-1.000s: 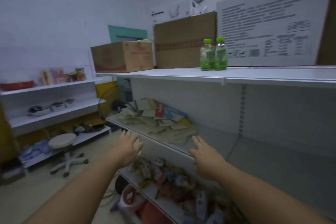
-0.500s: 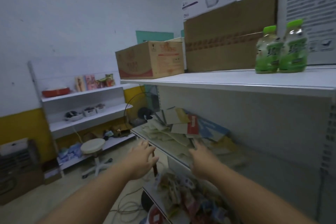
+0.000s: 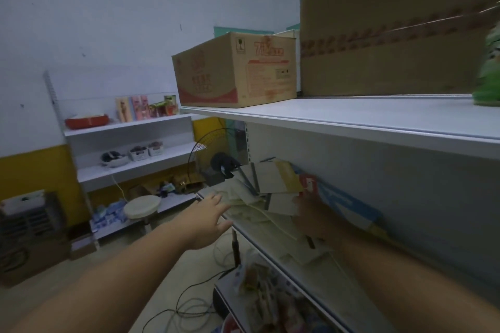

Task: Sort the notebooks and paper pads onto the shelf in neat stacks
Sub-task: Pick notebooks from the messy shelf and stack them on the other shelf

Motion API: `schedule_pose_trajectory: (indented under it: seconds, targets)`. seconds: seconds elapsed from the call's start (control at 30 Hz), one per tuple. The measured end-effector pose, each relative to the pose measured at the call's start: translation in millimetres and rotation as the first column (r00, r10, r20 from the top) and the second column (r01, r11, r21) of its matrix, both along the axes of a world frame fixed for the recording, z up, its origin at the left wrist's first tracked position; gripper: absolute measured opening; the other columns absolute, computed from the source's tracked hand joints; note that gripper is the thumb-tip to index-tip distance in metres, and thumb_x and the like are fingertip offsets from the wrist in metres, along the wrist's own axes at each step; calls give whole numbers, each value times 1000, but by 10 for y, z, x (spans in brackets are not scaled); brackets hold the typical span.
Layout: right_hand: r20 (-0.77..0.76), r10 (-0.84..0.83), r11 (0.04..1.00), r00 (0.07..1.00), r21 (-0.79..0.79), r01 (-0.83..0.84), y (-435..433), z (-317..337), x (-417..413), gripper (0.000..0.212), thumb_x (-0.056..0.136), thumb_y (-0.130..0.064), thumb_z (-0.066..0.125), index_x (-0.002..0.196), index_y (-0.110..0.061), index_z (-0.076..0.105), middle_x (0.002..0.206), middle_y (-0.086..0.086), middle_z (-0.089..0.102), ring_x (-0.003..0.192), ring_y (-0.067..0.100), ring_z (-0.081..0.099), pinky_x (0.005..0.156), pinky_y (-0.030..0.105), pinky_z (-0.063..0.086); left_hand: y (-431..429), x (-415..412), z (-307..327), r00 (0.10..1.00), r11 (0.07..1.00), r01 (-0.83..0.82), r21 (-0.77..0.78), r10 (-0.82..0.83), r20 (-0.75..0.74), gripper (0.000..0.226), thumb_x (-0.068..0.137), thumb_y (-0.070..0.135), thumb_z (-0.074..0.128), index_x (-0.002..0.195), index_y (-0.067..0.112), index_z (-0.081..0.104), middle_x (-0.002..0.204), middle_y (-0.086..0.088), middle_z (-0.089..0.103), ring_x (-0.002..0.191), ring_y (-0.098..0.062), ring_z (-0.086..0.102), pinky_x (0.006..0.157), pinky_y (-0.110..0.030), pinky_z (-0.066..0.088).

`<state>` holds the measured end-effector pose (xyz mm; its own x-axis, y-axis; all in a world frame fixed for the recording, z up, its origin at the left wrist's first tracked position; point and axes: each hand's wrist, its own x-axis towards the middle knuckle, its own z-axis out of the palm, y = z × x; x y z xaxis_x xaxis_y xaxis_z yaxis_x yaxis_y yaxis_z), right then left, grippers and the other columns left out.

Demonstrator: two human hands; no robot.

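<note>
A loose heap of notebooks and paper pads (image 3: pixel 273 197) lies on the middle shelf (image 3: pixel 319 273), with pale covers, a yellow one, a red one and a long blue one (image 3: pixel 349 205) leaning on the back panel. My left hand (image 3: pixel 211 220) hovers at the shelf's front edge, fingers spread, holding nothing. My right hand (image 3: pixel 311 215) reaches into the heap and rests on the pads below the red cover; the blur hides whether it grips anything.
Above is a white shelf (image 3: pixel 351 116) carrying cardboard boxes (image 3: pixel 235 73) and a green bottle (image 3: pixel 488 78). Snack packets (image 3: pixel 267 295) fill the lower shelf. A fan (image 3: pixel 216 162), a round stool (image 3: pixel 142 205), floor cables (image 3: pixel 189 305) and side shelves (image 3: pixel 130 162) lie to the left.
I have moved closer to the shelf and turned left. Both hands have gone forward; the right one has now reached the heap of pads.
</note>
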<state>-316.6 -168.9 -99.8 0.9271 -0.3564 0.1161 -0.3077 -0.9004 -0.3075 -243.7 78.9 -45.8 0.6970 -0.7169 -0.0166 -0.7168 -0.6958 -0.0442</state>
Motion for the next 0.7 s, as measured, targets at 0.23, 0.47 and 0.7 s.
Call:
schedule_pose_trajectory:
  seconds: [0.23,0.47,0.7]
  targets:
    - [43,4,999,999,-49,-2,127,-28,536,41,92,-28,46,131,-16,44,140,6,33,127,29,39,102,39,38,-241,571,-159,988,991,79,-104,-91,-121,58,99,48,33,151,25,20,160,-2,5,148,-17,1,118,-32,7]
    - [-74,3,999,997,-51,-6,113,70,1061,54,98,-29,43,147,-11,28,153,11,24,137,26,29,112,36,28,-492,1358,-372,926,938,138,-318,-236,-295,44,98,42,40,138,24,44,140,2,49,124,-11,48,102,-26,39]
    - [211,0,889,978,-448,97,205,76,1227,26,68,-1,61,55,-20,50,49,-2,44,45,12,29,41,21,9,-871,1865,-359,616,699,-292,-653,-385,-687,28,100,21,44,119,7,59,90,-12,70,71,-23,70,64,-32,57]
